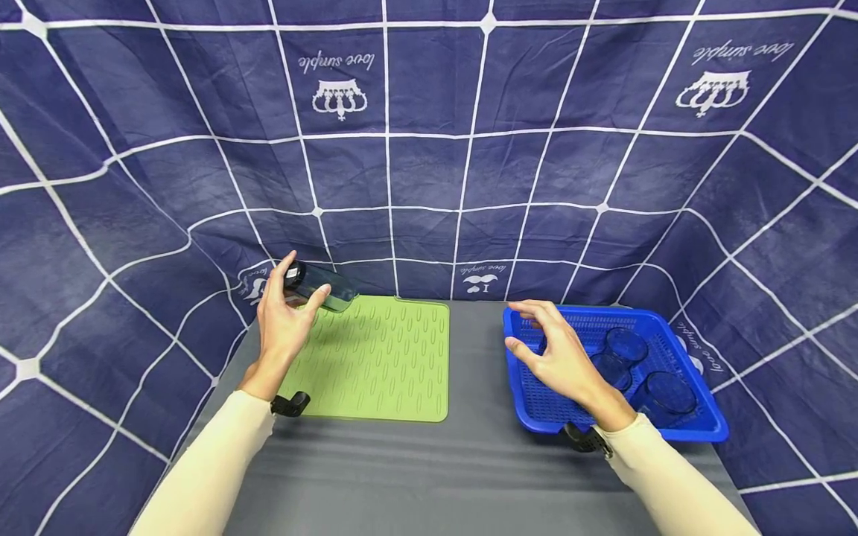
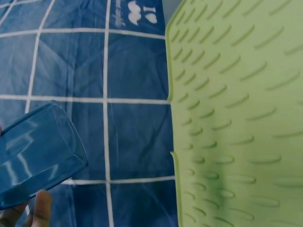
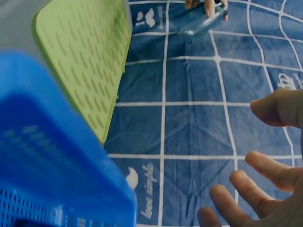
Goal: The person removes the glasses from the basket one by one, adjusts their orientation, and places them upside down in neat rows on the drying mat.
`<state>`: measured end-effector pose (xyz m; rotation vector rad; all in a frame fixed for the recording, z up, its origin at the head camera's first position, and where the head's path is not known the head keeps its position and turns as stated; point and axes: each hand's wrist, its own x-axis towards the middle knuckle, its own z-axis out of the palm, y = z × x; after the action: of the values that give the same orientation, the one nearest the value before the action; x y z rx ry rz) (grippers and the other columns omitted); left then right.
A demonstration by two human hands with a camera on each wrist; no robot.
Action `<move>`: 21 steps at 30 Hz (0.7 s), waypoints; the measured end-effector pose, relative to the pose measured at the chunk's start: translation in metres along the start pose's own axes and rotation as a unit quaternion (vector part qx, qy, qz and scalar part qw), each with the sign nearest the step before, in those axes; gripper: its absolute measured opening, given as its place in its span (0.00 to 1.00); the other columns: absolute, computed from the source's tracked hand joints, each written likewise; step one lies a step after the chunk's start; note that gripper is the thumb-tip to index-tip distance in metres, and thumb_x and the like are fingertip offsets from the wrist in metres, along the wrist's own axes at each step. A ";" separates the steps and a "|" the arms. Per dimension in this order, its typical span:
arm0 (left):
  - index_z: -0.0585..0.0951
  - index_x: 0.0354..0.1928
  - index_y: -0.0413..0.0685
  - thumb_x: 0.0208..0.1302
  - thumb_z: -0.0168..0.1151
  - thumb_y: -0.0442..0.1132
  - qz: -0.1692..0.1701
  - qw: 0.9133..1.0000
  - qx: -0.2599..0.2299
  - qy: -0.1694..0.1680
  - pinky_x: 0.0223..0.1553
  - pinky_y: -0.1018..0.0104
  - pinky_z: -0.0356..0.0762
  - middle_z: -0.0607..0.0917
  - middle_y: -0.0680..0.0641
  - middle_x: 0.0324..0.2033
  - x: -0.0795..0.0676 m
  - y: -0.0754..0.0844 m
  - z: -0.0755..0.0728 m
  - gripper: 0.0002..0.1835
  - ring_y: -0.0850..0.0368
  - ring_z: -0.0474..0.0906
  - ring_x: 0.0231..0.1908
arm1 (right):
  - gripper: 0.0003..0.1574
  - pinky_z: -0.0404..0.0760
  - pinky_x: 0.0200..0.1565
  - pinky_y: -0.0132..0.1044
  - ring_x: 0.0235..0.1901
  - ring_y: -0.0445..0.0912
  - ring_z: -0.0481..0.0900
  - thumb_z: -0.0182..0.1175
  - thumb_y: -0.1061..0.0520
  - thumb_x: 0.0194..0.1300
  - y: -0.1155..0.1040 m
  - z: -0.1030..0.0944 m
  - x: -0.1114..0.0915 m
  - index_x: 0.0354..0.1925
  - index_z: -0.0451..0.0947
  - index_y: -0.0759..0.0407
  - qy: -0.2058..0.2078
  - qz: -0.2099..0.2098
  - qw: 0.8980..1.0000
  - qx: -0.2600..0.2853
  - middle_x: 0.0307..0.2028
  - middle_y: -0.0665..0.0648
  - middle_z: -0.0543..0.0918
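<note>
My left hand [image 1: 284, 320] holds a clear drinking glass [image 1: 331, 286] between thumb and fingers. The glass lies tilted nearly sideways, its dark bottom end at the left and its other end pointing right, above the back left part of a green drying mat [image 1: 395, 357]. In the left wrist view the smooth see-through wall of the glass [image 2: 42, 151] shows, with fingertips at its lower side. Over the left side of a blue plastic basket [image 1: 613, 435], my right hand [image 1: 563, 361] hovers with spread fingers and nothing in them.
Inside the basket stand a glass [image 1: 626, 346] towards the back and another glass [image 1: 666, 394] at the front right; the right hand and forearm hide part of it. Grey tabletop [image 1: 476, 365] separates mat and basket. A dark blue checked cloth [image 1: 429, 171] hangs behind and at both sides.
</note>
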<state>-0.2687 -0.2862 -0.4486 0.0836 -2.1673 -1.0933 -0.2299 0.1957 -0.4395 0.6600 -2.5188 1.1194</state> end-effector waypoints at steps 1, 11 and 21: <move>0.74 0.88 0.73 0.72 0.85 0.47 -0.002 1.000 0.002 -0.001 0.52 0.81 0.81 0.86 0.43 0.75 0.001 -0.003 0.000 0.46 0.66 0.86 0.46 | 0.37 0.83 0.70 0.53 0.68 0.59 0.87 0.80 0.58 0.73 0.003 -0.002 0.000 0.77 0.83 0.54 0.000 -0.005 1.000 -0.009 0.72 0.58 0.85; 0.73 0.88 0.72 0.71 0.85 0.46 -0.012 0.999 0.041 -0.005 0.55 0.77 0.76 0.86 0.36 0.69 0.009 -0.032 0.002 0.47 0.49 0.88 0.49 | 0.39 0.76 0.77 0.67 0.76 0.63 0.81 0.80 0.55 0.73 0.020 -0.016 -0.003 0.77 0.81 0.59 -0.011 -0.008 0.997 -0.073 0.74 0.62 0.83; 0.74 0.88 0.65 0.71 0.85 0.45 -0.012 0.998 0.059 -0.022 0.61 0.37 0.79 0.84 0.28 0.61 0.014 -0.051 0.009 0.47 0.30 0.85 0.52 | 0.42 0.74 0.79 0.70 0.77 0.67 0.78 0.80 0.53 0.73 0.040 -0.023 -0.012 0.78 0.79 0.62 -0.038 0.001 0.994 -0.106 0.74 0.67 0.82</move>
<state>-0.2965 -0.3178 -0.4815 0.1401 -2.2754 -0.9880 -0.2385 0.2405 -0.4547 0.6523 -2.6544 0.8262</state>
